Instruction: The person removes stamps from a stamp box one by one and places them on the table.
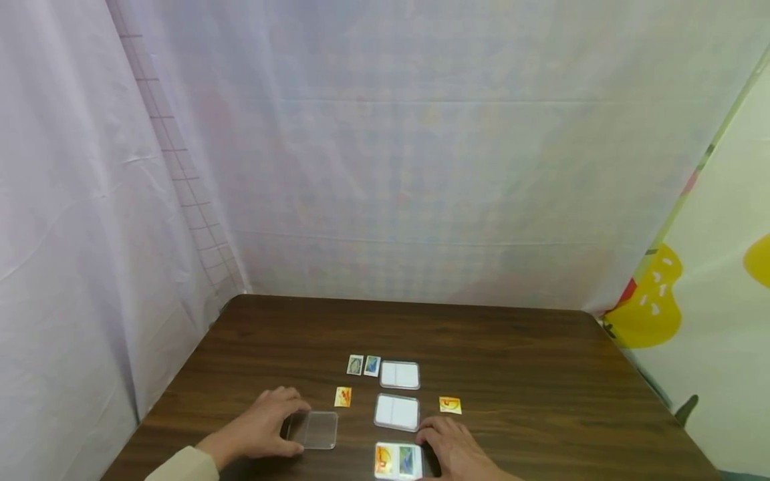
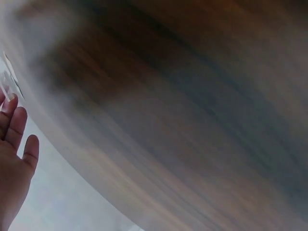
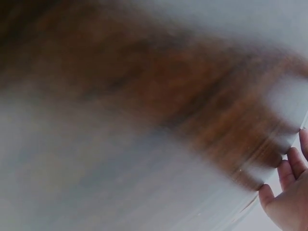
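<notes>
My left hand (image 1: 265,422) grips the left end of a clear plastic lid (image 1: 321,429), with thumb and fingers at its opposite edges. The left wrist view shows a sliver of clear plastic by the fingertips. My right hand (image 1: 454,446) holds the right side of a clear card case (image 1: 395,462) at the near edge, index finger at its far corner and thumb at its near one. Inside that case lie an orange-yellow card and a blue-green card side by side. Beyond it are two cases with white inserts, a nearer one (image 1: 397,412) and a farther one (image 1: 400,375).
Two small picture cards, a grey-green one (image 1: 355,365) and a blue one (image 1: 372,366), lie left of the farther case. An orange card (image 1: 343,397) lies behind the lid, and a yellow-orange card (image 1: 450,405) beyond my right hand. White curtains surround the brown table (image 1: 517,347).
</notes>
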The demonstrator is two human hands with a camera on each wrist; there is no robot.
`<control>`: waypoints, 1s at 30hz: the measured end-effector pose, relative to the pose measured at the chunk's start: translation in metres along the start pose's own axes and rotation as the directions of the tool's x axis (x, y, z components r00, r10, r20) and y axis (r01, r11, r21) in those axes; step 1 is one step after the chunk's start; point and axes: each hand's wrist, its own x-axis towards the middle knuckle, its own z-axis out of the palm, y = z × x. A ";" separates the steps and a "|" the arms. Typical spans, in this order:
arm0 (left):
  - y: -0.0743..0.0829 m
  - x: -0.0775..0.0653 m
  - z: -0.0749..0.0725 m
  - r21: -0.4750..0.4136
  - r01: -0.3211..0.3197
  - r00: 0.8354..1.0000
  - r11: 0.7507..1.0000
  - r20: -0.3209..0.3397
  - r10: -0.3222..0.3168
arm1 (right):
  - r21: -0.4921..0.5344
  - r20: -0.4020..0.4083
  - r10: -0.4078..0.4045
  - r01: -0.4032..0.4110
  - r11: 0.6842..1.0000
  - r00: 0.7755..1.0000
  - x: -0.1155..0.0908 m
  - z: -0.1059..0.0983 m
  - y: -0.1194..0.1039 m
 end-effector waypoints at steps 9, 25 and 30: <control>-0.009 -0.008 -0.003 -0.018 0.045 0.997 0.999 0.056 -0.044 | 0.018 0.035 0.040 -0.041 0.999 0.999 0.000 -0.002 -0.003; 0.003 0.006 -0.004 -0.012 0.073 0.997 0.997 0.022 -0.073 | 0.133 0.107 0.113 -0.127 0.983 0.988 -0.001 -0.012 -0.010; 0.023 0.023 -0.001 -0.070 0.065 0.998 0.995 0.022 -0.063 | 0.106 0.086 0.115 -0.124 0.987 0.990 -0.001 -0.012 -0.012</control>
